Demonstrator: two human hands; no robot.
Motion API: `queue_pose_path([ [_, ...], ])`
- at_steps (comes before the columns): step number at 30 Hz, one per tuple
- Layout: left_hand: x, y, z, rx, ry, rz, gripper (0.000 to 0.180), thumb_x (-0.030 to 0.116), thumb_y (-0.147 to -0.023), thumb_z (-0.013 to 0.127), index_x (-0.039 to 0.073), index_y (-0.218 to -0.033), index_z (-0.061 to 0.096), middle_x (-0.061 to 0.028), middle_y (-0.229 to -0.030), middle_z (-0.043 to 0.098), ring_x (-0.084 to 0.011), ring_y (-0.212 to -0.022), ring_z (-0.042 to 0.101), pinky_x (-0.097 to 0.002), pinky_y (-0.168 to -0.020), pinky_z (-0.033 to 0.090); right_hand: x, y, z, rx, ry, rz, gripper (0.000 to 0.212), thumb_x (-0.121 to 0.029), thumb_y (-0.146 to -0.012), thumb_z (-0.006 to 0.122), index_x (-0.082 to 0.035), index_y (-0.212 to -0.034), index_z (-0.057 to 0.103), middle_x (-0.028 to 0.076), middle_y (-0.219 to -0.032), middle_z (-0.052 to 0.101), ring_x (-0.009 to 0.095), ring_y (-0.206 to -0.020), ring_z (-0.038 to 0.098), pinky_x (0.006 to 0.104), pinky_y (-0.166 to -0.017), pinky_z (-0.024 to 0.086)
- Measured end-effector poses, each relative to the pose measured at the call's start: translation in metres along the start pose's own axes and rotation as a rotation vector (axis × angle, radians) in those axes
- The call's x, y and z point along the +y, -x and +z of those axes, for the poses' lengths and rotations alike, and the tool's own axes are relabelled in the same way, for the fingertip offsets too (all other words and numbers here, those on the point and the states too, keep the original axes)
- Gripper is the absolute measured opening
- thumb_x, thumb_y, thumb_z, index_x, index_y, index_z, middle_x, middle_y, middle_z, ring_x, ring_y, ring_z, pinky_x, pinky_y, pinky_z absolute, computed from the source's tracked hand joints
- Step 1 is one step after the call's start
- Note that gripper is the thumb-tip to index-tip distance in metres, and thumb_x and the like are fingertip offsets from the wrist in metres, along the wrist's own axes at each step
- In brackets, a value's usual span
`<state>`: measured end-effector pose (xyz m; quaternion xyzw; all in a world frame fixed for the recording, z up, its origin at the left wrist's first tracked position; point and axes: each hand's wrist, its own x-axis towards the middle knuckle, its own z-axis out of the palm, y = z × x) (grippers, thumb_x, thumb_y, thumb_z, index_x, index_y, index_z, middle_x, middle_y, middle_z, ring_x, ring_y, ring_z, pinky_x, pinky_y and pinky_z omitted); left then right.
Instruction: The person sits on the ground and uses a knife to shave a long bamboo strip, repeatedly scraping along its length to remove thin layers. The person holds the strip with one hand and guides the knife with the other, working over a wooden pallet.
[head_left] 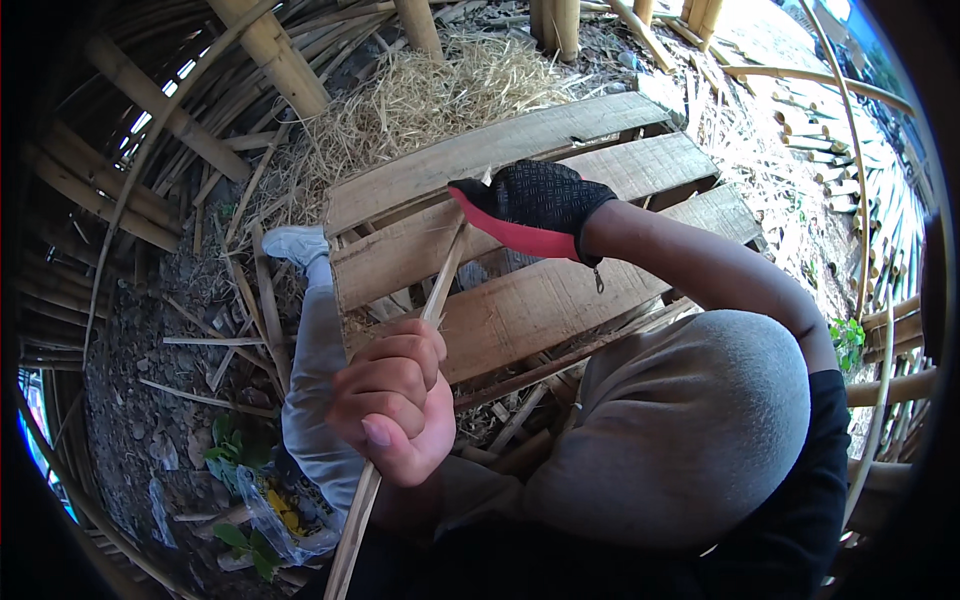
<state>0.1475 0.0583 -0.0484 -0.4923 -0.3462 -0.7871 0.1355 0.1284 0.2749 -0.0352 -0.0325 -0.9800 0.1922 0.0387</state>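
Note:
A long, narrow bamboo strip (447,272) runs slantwise from the lower edge up over a slatted wooden platform (545,300). My bare left hand (392,405) is closed in a fist around its middle, with the thumb toward me. Farther along, my right hand (535,212), in a black glove with a red side, is closed around the strip near its far end. A short tip of the strip pokes out beyond the glove. The right fingers are mostly hidden under the hand, so whether a tool is also in them cannot be seen.
Pale shavings (430,105) are heaped behind the platform. Thick bamboo poles (270,60) stand at the far left, and cut bamboo pieces (835,160) lie at the right. Loose strips (205,397) and a clear plastic bag (285,515) are on the ground at left. My knees flank the platform's near side.

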Motion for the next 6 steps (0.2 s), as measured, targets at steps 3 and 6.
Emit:
queue_pose_path([
  [3,0.001,-0.001,0.0,0.007,0.0,-0.012,0.056,0.028,-0.103,0.045,0.015,-0.053,0.025,0.0052,-0.049,0.021,-0.0104,-0.043,0.019,-0.0308,-0.049,0.02,0.027,-0.028,-0.016,-0.086,0.095,0.272,0.069,-0.055,-0.102,0.03,-0.002,-0.103,0.073,0.023,-0.105,0.07,0.04,-0.102,0.068,0.0472,-0.096,0.05],
  [6,0.001,-0.001,-0.002,0.021,0.001,-0.016,0.056,0.029,-0.104,0.045,0.016,-0.053,0.026,0.005,-0.049,0.022,-0.0112,-0.043,0.02,-0.0311,-0.05,0.021,0.024,-0.024,-0.017,-0.07,0.24,0.238,0.066,-0.056,-0.102,0.031,-0.007,-0.102,0.076,0.021,-0.105,0.072,0.036,-0.102,0.069,0.0428,-0.098,0.05],
])
